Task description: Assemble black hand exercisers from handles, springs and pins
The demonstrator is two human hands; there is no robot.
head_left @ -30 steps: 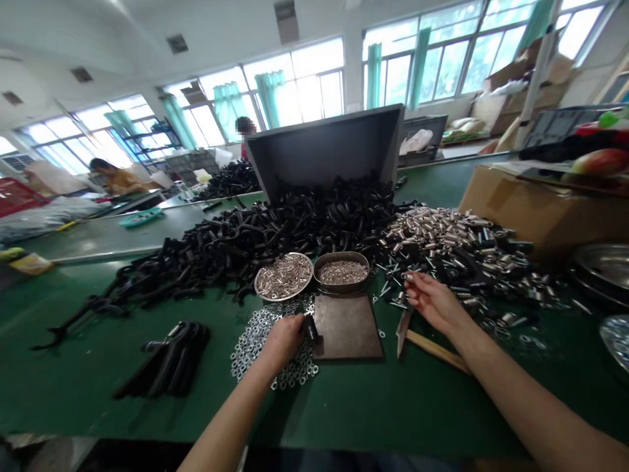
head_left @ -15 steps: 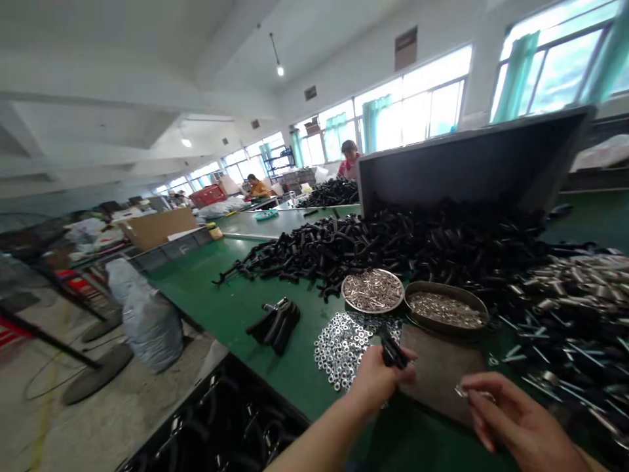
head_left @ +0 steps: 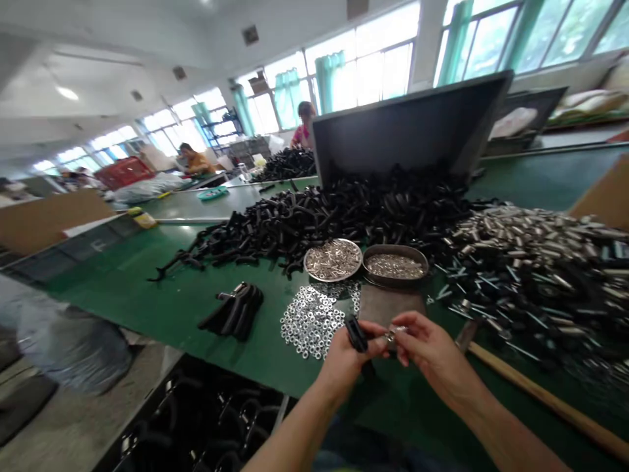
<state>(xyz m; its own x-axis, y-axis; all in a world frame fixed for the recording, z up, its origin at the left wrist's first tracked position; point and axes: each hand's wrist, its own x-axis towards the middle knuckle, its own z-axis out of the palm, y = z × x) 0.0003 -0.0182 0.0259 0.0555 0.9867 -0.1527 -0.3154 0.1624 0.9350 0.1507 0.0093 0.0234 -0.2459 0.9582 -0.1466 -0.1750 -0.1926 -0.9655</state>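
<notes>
My left hand (head_left: 351, 351) is closed around a black plastic part (head_left: 356, 333) that looks like a handle. Close against it, my right hand (head_left: 417, 337) pinches a small shiny metal piece (head_left: 393, 334), too small to name surely. The fingertips of both hands meet there, above the front of a flat metal plate (head_left: 390, 300). Loose metal nuts (head_left: 310, 322) lie in a heap just left of my left hand. Behind the plate stand a round dish of small metal pins (head_left: 333, 259) and a dark round tin of small metal pieces (head_left: 396, 266).
A hammer's wooden handle (head_left: 545, 393) lies at right. Black parts (head_left: 285, 223) pile up before a tipped grey bin (head_left: 407, 137). Metal sleeves and bolts (head_left: 531, 282) spread at right. Several black handles (head_left: 236, 311) lie at left, above a crate (head_left: 206, 419). Two people work farther back.
My right hand has moved left to meet my left hand, bringing the small metal piece to the black part. The view has turned right, and the hammer has come into sight.
</notes>
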